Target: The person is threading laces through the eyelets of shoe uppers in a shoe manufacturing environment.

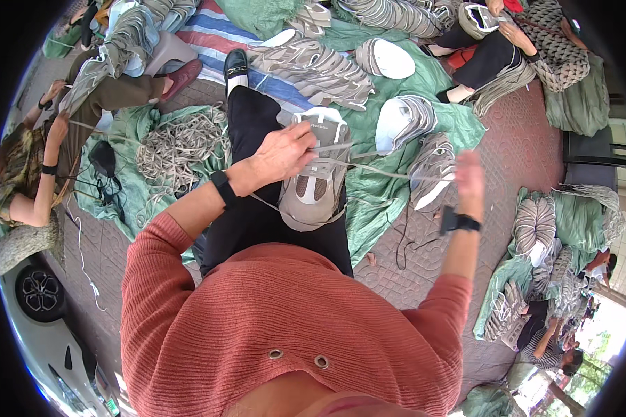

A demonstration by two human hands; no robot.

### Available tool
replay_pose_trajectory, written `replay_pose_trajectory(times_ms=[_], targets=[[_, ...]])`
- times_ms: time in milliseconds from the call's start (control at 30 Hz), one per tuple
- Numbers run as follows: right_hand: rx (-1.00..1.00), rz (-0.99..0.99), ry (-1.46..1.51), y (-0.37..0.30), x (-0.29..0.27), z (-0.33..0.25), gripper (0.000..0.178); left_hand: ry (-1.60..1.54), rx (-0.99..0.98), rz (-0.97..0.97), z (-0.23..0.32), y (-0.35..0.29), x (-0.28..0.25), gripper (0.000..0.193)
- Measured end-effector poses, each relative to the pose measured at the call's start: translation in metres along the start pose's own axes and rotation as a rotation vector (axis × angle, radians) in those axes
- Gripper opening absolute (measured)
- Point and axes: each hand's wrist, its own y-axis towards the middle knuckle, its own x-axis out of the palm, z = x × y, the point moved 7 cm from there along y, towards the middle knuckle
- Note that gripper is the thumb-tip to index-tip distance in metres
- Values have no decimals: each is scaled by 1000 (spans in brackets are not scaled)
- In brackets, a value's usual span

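Across my lap lies a beige-grey shoe upper [301,210] with mesh panels, its tongue pointing away from me. My left hand [279,154] rests on its left side by the eyelets, fingers closed in a pinch on the shoelace there. From the eyelets a pale flat shoelace [389,174] stretches out to the right. It leads to my right hand [470,182], raised well off to the side and smeared by motion; the fingers seem closed around the lace's end. Another stretch of lace hangs below the upper's toe.
Green sheeting [368,229] holds a heap of loose laces [177,156] and stacked uppers [313,69]. Co-workers sit at the left [31,160] and upper right [508,48], handling uppers and laces. A parked car [49,340] stands lower left; bundles [535,229] lie at right.
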Motion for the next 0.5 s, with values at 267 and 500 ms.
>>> replay_pose_trajectory(times_ms=[267, 500], targets=[[-65, -462, -366, -89, 233, 61, 17, 75, -130, -236, 5, 31, 26, 12], [-453, -430, -814, -112, 247, 47, 21, -1303, -843, 570, -129, -72, -84, 17]])
